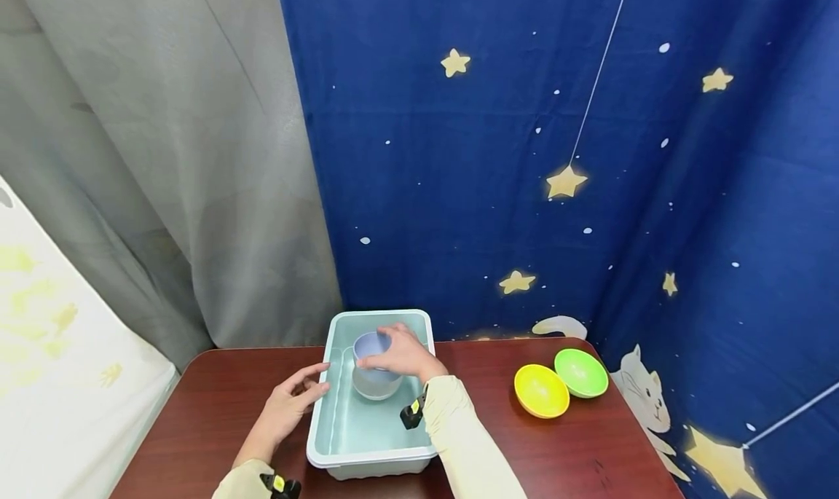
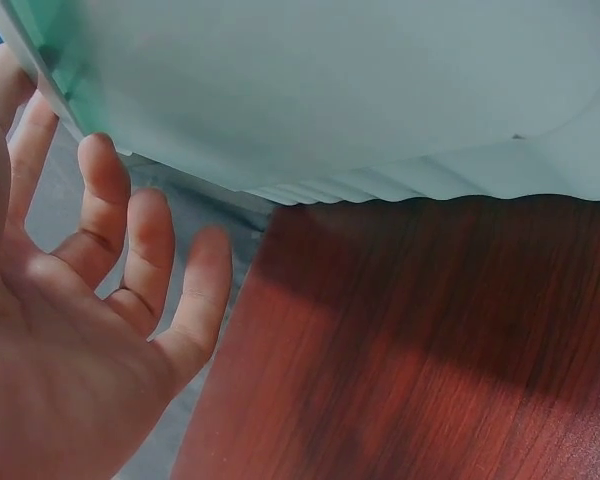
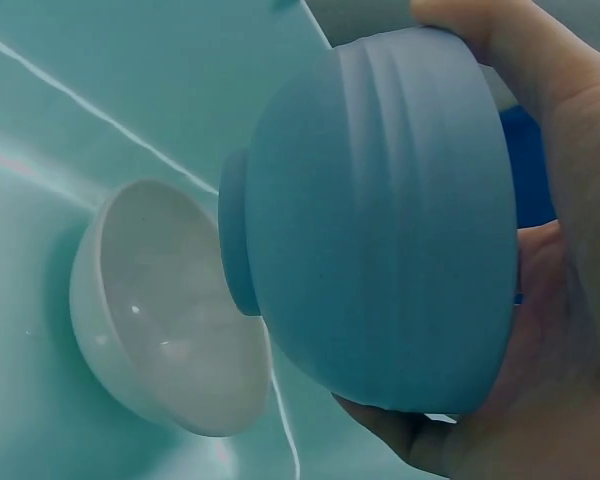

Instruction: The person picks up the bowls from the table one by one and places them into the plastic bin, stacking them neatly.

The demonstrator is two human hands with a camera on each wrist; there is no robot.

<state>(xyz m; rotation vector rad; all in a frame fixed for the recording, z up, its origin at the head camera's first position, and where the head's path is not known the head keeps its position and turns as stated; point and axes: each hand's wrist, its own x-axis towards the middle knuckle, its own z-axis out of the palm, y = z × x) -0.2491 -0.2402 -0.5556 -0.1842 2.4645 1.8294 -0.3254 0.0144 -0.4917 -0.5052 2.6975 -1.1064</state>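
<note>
A pale green plastic tub [image 1: 375, 458] stands on the table. Inside it my right hand [image 1: 405, 352] grips a light blue bowl [image 3: 380, 220] by its rim, thumb on one side and fingers on the other. In the right wrist view the blue bowl is held apart from the tub floor, its foot towards a white bowl [image 3: 180, 310]. That white bowl [image 1: 376, 388] sits in the tub just below the blue one. My left hand [image 1: 288, 408] is at the tub's left rim, its fingers loosely bent; the left wrist view shows the fingertips [image 2: 105, 155] by the tub's edge.
On the right of the brown table [image 1: 485, 441] a yellow bowl [image 1: 541, 391] and a green bowl [image 1: 581, 373] lie side by side, touching or nearly so. A grey curtain [image 1: 255, 193] and a blue starry curtain [image 1: 459, 193] hang behind the table's back edge.
</note>
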